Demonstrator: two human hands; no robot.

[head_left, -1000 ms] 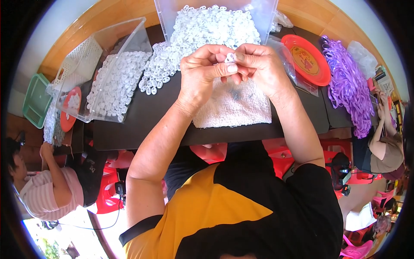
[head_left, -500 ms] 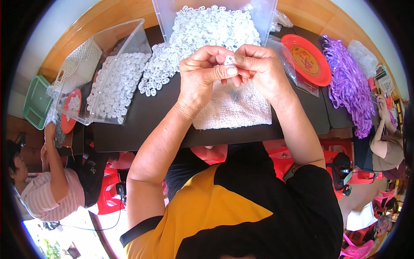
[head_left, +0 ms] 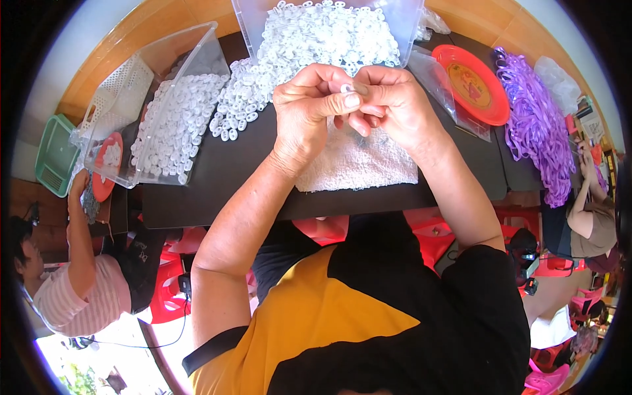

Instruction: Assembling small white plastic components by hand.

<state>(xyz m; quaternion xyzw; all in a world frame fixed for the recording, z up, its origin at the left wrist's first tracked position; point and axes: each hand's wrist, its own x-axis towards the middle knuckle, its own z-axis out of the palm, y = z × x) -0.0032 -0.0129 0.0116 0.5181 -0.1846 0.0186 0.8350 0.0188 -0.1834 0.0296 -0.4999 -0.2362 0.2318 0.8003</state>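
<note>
Handling of a small white piece at a dark table, seen from above. The left hand (head_left: 304,112) and the right hand (head_left: 403,105) meet at the upper centre of the frame, fingertips touching or nearly so. Between them, just above the left thumb, lies the small white piece (head_left: 345,88), partly covered by the fingers. The left thumb and forefinger grasp it; the right thumb and forefinger are pinched together at its right side, though whether they grip the piece itself or something at its edge cannot be told. The remaining fingers of both hands are curled. Directly below the hands, a pale cloth (head_left: 368,172) lies on the dark table (head_left: 217,191). At top centre, a clear bin (head_left: 407,29) contains a heap of similar white pieces (head_left: 329,33); a loose pile (head_left: 240,102) lies to its lower left, beside a second clear bin (head_left: 210,33) likewise bearing white pieces. Upper right: a red plate (head_left: 498,108) and a mass of purple ribbon (head_left: 536,131). Far left: a green tray (head_left: 43,141) and a white perforated basket (head_left: 118,92). A co-worker in a striped top (head_left: 85,296) sits at lower left; another person (head_left: 592,230) appears at the right margin.
</note>
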